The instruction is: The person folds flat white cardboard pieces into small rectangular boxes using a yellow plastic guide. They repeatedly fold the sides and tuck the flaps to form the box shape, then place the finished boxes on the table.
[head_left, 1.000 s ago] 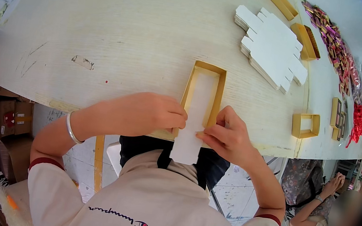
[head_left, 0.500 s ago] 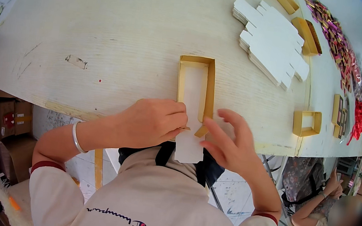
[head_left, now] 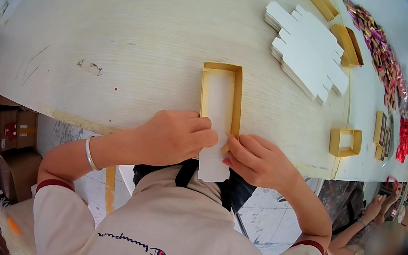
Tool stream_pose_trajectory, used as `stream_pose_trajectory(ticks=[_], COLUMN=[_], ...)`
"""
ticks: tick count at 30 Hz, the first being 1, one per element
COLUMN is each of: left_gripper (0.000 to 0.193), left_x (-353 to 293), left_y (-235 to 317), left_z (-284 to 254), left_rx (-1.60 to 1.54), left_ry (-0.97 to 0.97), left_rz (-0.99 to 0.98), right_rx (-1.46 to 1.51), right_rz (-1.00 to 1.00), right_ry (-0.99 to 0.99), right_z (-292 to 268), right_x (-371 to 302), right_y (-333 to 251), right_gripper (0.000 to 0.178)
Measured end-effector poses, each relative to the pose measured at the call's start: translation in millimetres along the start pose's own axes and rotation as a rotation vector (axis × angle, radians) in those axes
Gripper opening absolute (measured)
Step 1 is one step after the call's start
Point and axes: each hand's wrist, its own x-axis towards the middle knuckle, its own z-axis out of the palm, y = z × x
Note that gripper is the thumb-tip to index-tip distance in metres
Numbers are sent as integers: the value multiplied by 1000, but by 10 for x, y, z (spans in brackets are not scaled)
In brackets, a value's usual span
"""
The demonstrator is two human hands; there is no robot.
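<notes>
A long, narrow cardboard box, gold on its walls and white inside, lies at the table's near edge. Its far end and two long sides stand up, while the white end flap nearest me hangs flat over the edge. My left hand is closed on the near end of the box's left wall. On the opposite side my right hand pinches the near end of the right wall, around a small gold tab. Fingers partly hide both near corners.
A stack of flat white box blanks lies at the far right. Gold boxes, including an open frame-like one, sit along the right side. Beyond them are a heap of small purple-and-gold wrapped pieces and another person.
My right hand's fingers were spread beside the box and have closed on the near end of its right wall. My left hand stays at the left wall.
</notes>
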Motion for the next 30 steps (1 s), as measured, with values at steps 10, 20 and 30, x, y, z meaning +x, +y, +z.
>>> stream_pose_trajectory(ticks=[10, 20, 30], left_gripper=[15, 24, 23], left_x=[-99, -86, -159], left_y=[-8, -38, 50], left_z=[-40, -131, 72], left_rx=[-25, -148, -116], left_ry=[-42, -93, 133], left_rz=[76, 110, 14], right_rx=[-80, 328, 559], right_rz=[-48, 439, 612], right_ry=[118, 349, 414], right_z=[93, 267, 225], right_x=[-27, 22, 158], right_y=[-167, -397, -445], right_gripper=[11, 35, 27])
